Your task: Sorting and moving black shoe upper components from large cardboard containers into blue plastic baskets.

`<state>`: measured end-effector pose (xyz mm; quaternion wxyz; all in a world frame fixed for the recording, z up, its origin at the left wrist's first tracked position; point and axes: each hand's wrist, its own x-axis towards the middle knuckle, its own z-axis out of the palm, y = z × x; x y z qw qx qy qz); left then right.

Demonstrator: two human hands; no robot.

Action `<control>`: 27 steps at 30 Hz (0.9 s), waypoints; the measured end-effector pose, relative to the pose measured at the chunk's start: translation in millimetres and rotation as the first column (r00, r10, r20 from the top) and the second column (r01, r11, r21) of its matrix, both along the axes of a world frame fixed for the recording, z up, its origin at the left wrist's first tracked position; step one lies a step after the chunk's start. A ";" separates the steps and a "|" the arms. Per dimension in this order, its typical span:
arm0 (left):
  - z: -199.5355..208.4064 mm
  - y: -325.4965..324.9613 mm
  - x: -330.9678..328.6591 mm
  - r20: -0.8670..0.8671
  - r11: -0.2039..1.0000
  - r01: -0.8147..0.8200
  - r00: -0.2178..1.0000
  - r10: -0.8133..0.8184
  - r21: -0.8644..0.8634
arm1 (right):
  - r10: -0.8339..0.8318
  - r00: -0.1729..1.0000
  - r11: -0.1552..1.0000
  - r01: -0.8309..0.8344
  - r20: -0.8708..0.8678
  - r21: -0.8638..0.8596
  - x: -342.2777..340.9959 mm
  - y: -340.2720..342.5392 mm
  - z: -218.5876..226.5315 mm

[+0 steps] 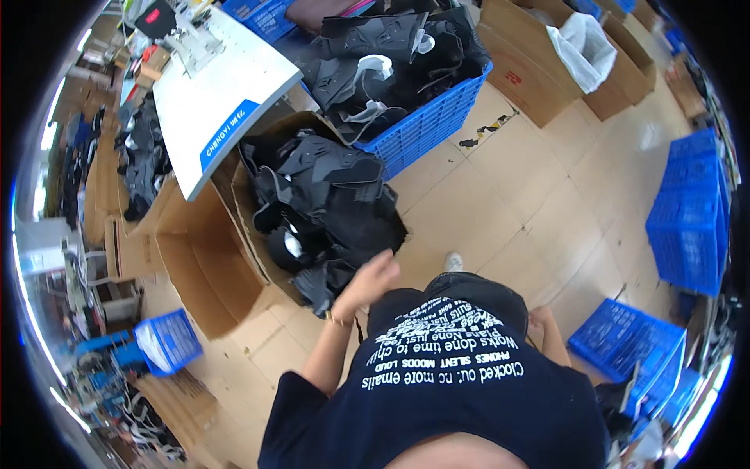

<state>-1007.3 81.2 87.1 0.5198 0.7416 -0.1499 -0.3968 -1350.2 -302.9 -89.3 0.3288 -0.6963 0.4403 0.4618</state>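
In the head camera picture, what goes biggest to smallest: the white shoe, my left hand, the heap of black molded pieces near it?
1. Heap of black molded pieces
2. Left hand
3. White shoe, farther off and partly hidden

- Parts pile [336, 168] sits in filled carton [253, 248], ahead-left of wearer.
- Left hand [375, 275] just beside pile's near edge; right hand [539, 319] by wearer's right side.
- Open carton [205, 262] directly left of filled one.
- Worktable [234, 74] beyond both cartons.
- Loaded crate [430, 125] right of worktable, beyond pile, more parts [375, 39] inside.
- Plastic bag [584, 51] in far-right carton [525, 66].
- Other crates [686, 215] along right.
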 end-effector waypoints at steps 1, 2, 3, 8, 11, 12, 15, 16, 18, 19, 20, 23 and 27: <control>-1.1 -21.1 12.6 -0.238 0.967 -0.252 0.942 0.239 -0.028 | -0.412 0.911 0.911 0.412 0.018 -0.029 -5.3 -15.1 6.7; -7.2 -37.5 26.2 -0.321 0.901 -0.431 0.861 0.393 -0.054 | -0.377 0.926 0.925 0.378 0.021 -0.033 -0.3 -36.8 12.7; -17.3 -46.0 37.9 -0.401 0.798 -0.600 0.747 0.530 -0.064 | -0.339 0.941 0.940 0.340 0.025 -0.034 8.7 -58.5 18.2; -69.2 -72.3 96.2 -0.399 0.505 -0.858 0.432 0.809 0.097 | 0.006 0.949 0.972 0.068 0.314 -0.227 87.5 -161.1 -3.9; -76.1 -88.8 117.1 -0.454 0.317 -0.922 0.191 0.870 0.220 | 0.063 0.832 0.969 0.081 0.552 -0.232 182.2 -169.4 -5.8; -76.9 -101.7 128.1 -0.380 0.280 -0.915 0.158 0.911 0.292 | -0.021 0.737 0.972 0.173 0.676 -0.159 202.9 -172.4 -12.1; -84.5 -94.2 136.4 -0.241 0.141 -0.921 0.053 0.969 0.364 | -0.105 0.659 0.994 0.074 0.744 0.076 304.6 -120.5 25.8; -102.5 -78.2 133.7 -0.236 0.061 -0.931 -0.027 0.971 0.359 | -0.013 0.655 0.996 -0.061 0.756 0.070 332.4 -103.0 47.0; -129.3 -77.2 141.1 -0.423 0.084 -0.990 0.030 0.906 0.109 | 0.119 0.642 0.981 -0.192 0.758 0.008 354.5 -102.2 53.2; -125.1 -86.8 150.9 -0.441 0.058 -0.992 0.002 0.897 0.114 | 0.219 0.615 0.954 -0.296 0.758 -0.035 366.7 -106.8 54.0; -120.5 -97.1 159.6 -0.393 0.162 -0.986 0.135 0.910 0.036 | 0.252 0.612 0.943 -0.328 0.750 -0.049 376.1 -115.1 57.8; -105.1 -82.2 173.4 -0.134 0.352 -0.934 0.342 0.930 0.062 | 0.338 0.658 0.891 -0.454 0.673 -0.004 416.8 -110.2 70.7; -48.8 -46.3 172.4 -0.283 0.314 -0.949 0.309 0.908 -0.027 | 0.414 0.635 0.828 -0.560 0.652 0.020 489.3 -84.6 90.1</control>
